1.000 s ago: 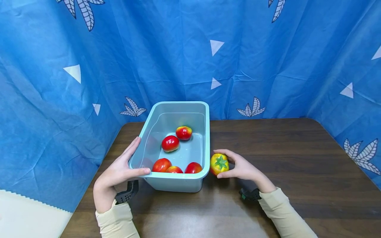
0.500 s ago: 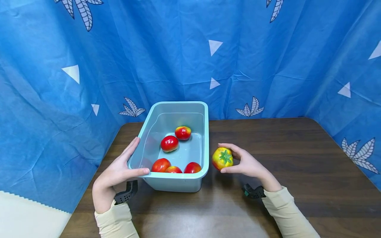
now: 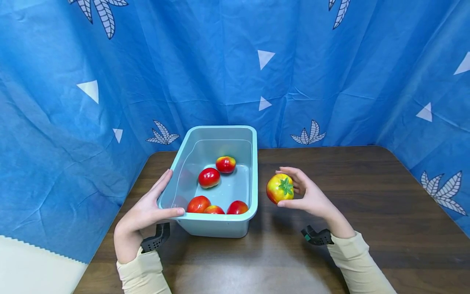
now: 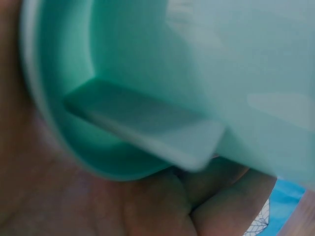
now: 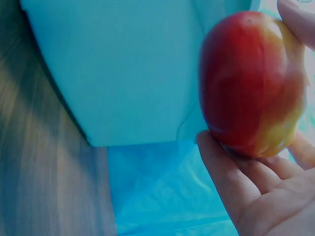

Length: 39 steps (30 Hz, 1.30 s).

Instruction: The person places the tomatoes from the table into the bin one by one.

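My left hand point(image 3: 143, 214) holds the near left corner of a pale blue-green plastic bin point(image 3: 216, 228), thumb along the front rim and fingers against the left side. In the left wrist view, fingers point(image 4: 157, 204) lie beneath the bin's rim. My right hand point(image 3: 312, 198) grips a red and yellow toy tomato point(image 3: 276, 190) between thumb and fingers, its green leaf mark turned to the right. It hangs over the table, right of the bin. The right wrist view shows the tomato's smooth red side point(image 5: 236, 83).
Several more red tomatoes lie in the bin, one in the middle point(image 3: 209, 178), one farther back point(image 3: 225, 164) and others along the near wall. The dark wooden table point(image 3: 352, 179) extends to the right. A blue patterned cloth point(image 3: 220, 73) hangs behind it.
My right hand has lifted the tomato from beside the bin's right wall and moved it up and to the right. The left hand and bin have stayed in place.
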Tool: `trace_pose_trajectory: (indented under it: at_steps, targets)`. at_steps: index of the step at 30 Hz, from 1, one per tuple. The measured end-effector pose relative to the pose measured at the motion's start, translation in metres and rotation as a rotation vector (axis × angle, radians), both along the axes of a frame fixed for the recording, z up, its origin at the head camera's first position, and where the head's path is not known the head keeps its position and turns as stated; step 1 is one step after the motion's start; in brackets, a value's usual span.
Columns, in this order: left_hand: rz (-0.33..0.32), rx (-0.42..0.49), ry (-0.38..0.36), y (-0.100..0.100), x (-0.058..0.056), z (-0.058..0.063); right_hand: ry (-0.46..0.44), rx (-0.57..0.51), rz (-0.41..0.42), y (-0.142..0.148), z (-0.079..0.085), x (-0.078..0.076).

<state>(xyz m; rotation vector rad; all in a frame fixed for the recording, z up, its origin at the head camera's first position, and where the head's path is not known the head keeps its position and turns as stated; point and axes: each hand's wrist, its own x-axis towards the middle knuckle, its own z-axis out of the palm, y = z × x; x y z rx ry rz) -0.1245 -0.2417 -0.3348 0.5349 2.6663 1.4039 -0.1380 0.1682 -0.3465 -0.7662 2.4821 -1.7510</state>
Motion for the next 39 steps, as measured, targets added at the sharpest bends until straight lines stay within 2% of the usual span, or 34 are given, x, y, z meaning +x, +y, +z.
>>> trace_pose_trajectory:
  at_steps: [8, 15, 19, 28, 39]
  targets:
    - [0.007, 0.003, -0.016, -0.001, 0.001, 0.0, 0.031, -0.091, -0.033, -0.002, 0.006, -0.001]
    - [0.006, -0.007, -0.005, 0.0, 0.001, 0.0, 0.058, -0.133, -0.047, 0.001, -0.004, -0.01]
    - [0.007, -0.012, -0.001, -0.001, 0.001, 0.0, 0.08, -0.161, -0.055, -0.002, -0.003, -0.011]
    - [0.006, -0.006, -0.003, 0.0, 0.0, 0.0, 0.092, -0.256, -0.022, -0.019, 0.006, -0.011]
    - [0.005, 0.004, -0.007, 0.001, 0.0, 0.0, 0.074, -0.3, 0.004, -0.035, 0.01, -0.01]
